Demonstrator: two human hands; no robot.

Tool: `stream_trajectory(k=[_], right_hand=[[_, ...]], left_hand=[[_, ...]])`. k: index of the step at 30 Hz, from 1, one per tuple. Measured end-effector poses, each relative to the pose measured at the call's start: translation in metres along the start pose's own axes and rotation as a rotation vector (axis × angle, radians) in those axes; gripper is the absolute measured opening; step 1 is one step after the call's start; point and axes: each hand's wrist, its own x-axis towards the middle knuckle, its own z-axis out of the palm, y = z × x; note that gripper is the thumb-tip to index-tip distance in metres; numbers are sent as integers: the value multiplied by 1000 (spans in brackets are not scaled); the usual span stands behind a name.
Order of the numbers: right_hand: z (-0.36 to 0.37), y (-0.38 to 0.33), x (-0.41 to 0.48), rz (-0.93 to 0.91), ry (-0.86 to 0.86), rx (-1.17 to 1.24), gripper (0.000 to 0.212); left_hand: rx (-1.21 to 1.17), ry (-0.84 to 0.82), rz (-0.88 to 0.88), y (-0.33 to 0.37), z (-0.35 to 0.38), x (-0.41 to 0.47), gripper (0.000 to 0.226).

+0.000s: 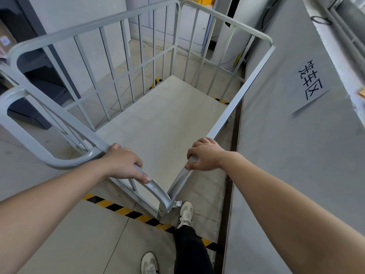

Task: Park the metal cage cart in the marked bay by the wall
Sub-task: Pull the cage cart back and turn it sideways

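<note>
The grey metal cage cart (94, 26) fills the middle of the view, empty, with barred sides and a pale flat deck. My left hand (123, 162) grips the curved top rail at the cart's near corner. My right hand (205, 154) grips the straight top rail of the side that runs along the wall. Yellow-and-black floor tape (122, 209) crosses the floor under the cart's near corner. More of the tape shows through the bars at the far end (156, 83). The cart's right side stands close beside the grey wall (276, 155).
A paper sign with black characters (310, 84) hangs on the wall to the right. A dark skirting strip (230, 194) runs along the wall's foot. My feet in white shoes (185, 213) stand just behind the cart. Dark shelving (39, 82) is on the left, a white column (235, 36) ahead.
</note>
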Motion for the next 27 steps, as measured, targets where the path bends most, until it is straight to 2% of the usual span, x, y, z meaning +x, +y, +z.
stream_trajectory(k=[8,27], right_hand=[[1,6,-4,6,2,21,48],[-6,7,11,21,11,37,48]], left_hand=[[2,10,-3,11,-1,-3,44],[-19,11,-19,-3,-10,11,51]])
